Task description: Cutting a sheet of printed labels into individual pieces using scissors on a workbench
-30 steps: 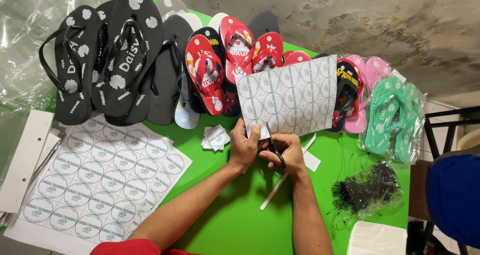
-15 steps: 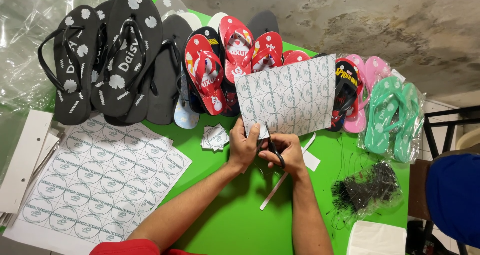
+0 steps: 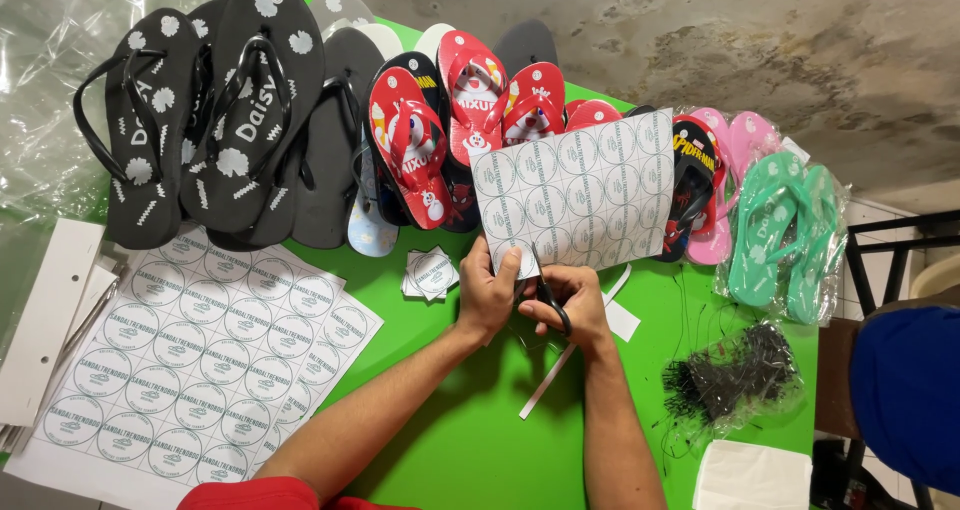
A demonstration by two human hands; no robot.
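My left hand (image 3: 487, 295) pinches the lower left corner of a white paper sheet (image 3: 590, 185) printed with round labels, held up over the green table (image 3: 470, 440). My right hand (image 3: 572, 305) grips black-handled scissors (image 3: 545, 292), their blades at the sheet's bottom edge. A small pile of cut square labels (image 3: 430, 273) lies just left of my left hand. Cut paper strips (image 3: 560, 370) lie under and right of my right hand.
A stack of uncut label sheets (image 3: 190, 355) lies at the left. Black flip-flops (image 3: 215, 110), red ones (image 3: 440, 120), pink ones (image 3: 725, 185) and teal ones (image 3: 785, 235) line the far edge. A bag of black ties (image 3: 730, 380) and a white block (image 3: 750, 475) sit at the right.
Both hands stay in the same spot. The sheet has tilted slightly in my left hand as the scissors work along its lower edge.
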